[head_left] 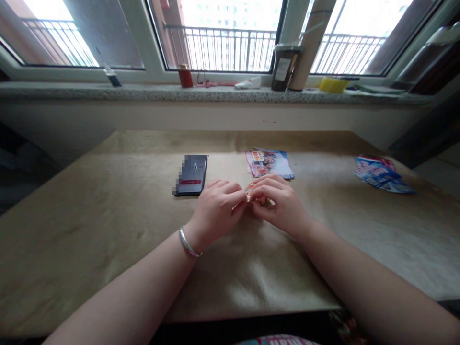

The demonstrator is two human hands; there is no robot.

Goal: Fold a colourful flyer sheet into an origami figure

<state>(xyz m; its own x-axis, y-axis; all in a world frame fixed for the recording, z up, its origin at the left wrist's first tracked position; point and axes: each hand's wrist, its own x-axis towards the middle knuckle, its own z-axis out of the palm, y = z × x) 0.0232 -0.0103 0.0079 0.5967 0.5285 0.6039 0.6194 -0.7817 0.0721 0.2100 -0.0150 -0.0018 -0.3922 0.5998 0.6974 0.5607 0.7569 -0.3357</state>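
Above the middle of the table, my left hand (219, 207) and my right hand (282, 205) meet fingertip to fingertip. Between them they pinch a small shiny orange-and-red packet (249, 189), mostly covered by my fingers. Both hands are closed, thumbs against index fingers. A silver bracelet (187, 243) circles my left wrist. Just beyond my right hand lies a loose stack of colourful printed packets (271, 163), pink and blue. To the left of my left hand a phone (192, 177) lies flat, its screen lit and partly pixelated.
Farther right on the tan-covered table (108, 215) lies a fanned pile of blue and red packets (383, 173). Behind the table, the stone windowsill (151, 93) carries a red container (185, 76), a dark lidded jar (283, 68), a cardboard tube (309, 45) and a yellow item (333, 85).
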